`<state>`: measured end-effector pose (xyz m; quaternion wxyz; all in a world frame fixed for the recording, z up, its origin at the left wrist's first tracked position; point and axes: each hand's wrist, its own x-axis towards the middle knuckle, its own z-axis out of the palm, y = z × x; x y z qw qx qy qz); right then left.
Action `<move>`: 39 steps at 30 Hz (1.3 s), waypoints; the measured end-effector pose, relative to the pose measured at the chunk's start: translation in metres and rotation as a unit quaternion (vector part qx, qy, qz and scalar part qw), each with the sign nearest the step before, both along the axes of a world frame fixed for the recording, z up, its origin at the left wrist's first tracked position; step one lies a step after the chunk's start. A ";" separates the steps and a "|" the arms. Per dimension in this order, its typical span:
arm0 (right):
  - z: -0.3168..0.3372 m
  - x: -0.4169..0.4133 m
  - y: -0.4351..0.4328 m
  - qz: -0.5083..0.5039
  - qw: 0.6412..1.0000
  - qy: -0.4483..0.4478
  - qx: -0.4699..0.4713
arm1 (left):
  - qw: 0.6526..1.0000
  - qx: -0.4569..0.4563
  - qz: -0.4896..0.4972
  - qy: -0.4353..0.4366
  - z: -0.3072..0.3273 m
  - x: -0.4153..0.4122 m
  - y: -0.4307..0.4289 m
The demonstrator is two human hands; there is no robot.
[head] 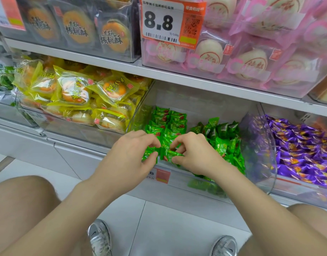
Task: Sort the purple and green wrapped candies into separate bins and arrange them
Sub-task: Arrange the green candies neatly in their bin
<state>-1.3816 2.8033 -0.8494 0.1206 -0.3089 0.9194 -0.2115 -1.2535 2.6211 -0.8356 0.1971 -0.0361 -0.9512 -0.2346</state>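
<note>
Currently both hands work inside the middle clear bin on the lower shelf.

Left hand: thumb and forefinger pinch one green candy at the near end of the left column. The fingers cover much of the wrapper, so its long axis cannot be read with confidence.

Right hand: thumb and fingers pinch a second green candy, just beside the first, at its 3 o'clock. Its long axis runs roughly 9-to-3, with the right end dipping slightly toward 4. A red patch on the wrapper shows at the left end.

Stacked green candies: two neat columns touching side by side, running from the hands toward 12 o'clock and leaning a little toward 1. Each pack lies flat with its long axis across the column, about 9-to-3.

Loose green candies: an unsorted heap at 3 o'clock of the columns, in the same bin, with packs pointing every way and several standing on end.

Purple candies: heaped in the next clear bin at 3 o'clock, behind a curved clear wall, with mixed orientations.

Surroundings: yellow-wrapped pastries fill the bin at 9 o'clock. On the shelf above, a price tag reads 8.8, with pink-wrapped buns at its 3 o'clock. At 6 o'clock, two grey shoes stand on the white tiled floor, with bare knees at both lower corners.
</note>
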 end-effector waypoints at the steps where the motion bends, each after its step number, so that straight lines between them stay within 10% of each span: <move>1: -0.001 -0.001 -0.003 -0.003 1.000 -0.004 0.006 | 1.000 0.000 -0.005 -0.002 0.000 0.000 0.000; 23: -0.002 -0.003 -0.018 0.002 0.982 0.167 0.084 | 0.999 0.011 -0.018 -0.024 -0.003 -0.004 0.005; 30: 0.026 -0.022 0.013 0.008 0.993 0.113 0.045 | 0.999 0.013 -0.028 -0.035 -0.003 -0.009 0.009; 39: 0.039 -0.012 0.062 0.134 0.967 0.030 0.213 | 0.995 0.008 -0.044 -0.085 -0.004 -0.028 0.028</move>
